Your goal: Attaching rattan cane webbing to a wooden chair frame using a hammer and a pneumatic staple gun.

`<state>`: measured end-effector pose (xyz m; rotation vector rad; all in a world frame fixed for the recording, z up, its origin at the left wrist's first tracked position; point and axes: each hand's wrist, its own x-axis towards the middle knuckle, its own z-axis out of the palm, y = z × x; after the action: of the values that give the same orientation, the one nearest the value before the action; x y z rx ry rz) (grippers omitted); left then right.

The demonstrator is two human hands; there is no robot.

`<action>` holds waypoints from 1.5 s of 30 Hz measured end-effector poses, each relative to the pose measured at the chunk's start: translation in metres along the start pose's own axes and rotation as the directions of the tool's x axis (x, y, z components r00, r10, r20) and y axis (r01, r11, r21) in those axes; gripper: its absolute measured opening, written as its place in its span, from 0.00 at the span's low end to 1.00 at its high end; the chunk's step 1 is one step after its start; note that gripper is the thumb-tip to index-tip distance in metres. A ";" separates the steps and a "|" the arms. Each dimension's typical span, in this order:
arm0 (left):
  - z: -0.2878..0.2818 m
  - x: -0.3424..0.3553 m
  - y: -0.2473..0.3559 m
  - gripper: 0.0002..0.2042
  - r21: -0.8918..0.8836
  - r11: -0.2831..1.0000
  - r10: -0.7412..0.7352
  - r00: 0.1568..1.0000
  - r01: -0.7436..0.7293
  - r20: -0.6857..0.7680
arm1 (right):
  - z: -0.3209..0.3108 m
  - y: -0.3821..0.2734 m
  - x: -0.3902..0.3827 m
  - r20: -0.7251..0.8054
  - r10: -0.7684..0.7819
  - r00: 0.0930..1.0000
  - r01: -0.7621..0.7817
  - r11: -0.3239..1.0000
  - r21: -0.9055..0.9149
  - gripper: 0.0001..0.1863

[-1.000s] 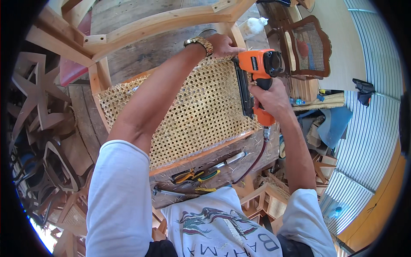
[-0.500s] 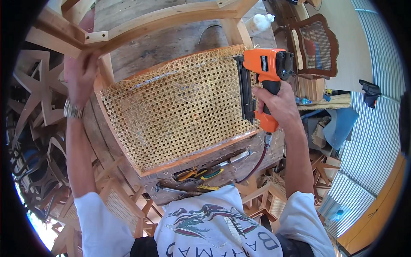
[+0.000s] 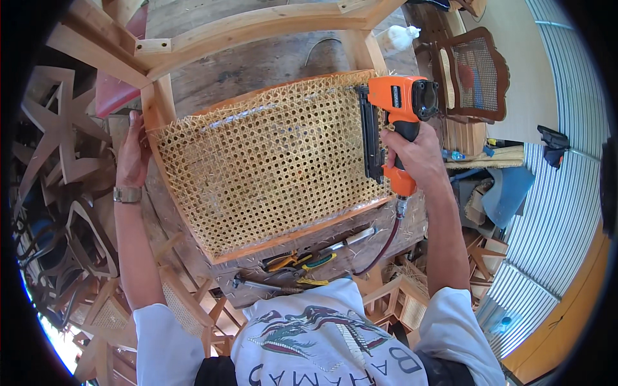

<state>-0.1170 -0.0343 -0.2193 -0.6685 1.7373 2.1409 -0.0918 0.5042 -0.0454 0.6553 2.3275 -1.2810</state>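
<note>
A wooden chair frame [image 3: 149, 103] lies on the workbench, with a sheet of woven cane webbing [image 3: 270, 167] spread over its seat or back panel. The cane's cut strands stick out raggedly along the far edge. My right hand [image 3: 418, 154] is wrapped round the black grip of an orange pneumatic staple gun [image 3: 393, 93]. Its dark magazine stands over the right edge of the cane, and a dark red air hose [image 3: 389, 241] runs from its lower end. My left hand [image 3: 133, 154] is at the frame's left side near the far corner, thumb up, its other fingers partly hidden against the wood.
On the bench's near edge lie yellow-handled pliers [image 3: 280, 262], a hammer [image 3: 267, 285] and other hand tools. A white plastic bottle [image 3: 398, 38] stands behind the frame. Curved wooden chair parts [image 3: 58, 135] crowd the left. A caned chair back [image 3: 476, 74] is at the far right.
My left hand has come down and slightly right, from the frame's far-left joint to its left side by the cane's corner. The staple gun in my right hand has barely moved.
</note>
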 end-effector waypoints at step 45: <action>0.043 0.071 0.009 0.51 0.680 0.732 0.351 0.882 -0.049 -0.313 | 0.019 0.003 -0.011 0.000 -0.084 0.996 0.084 0.996 0.031 0.07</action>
<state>-0.1887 0.0012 -0.2428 -0.7886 2.7135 1.3470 -0.0785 0.4868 -0.0507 0.5715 2.3617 -1.3561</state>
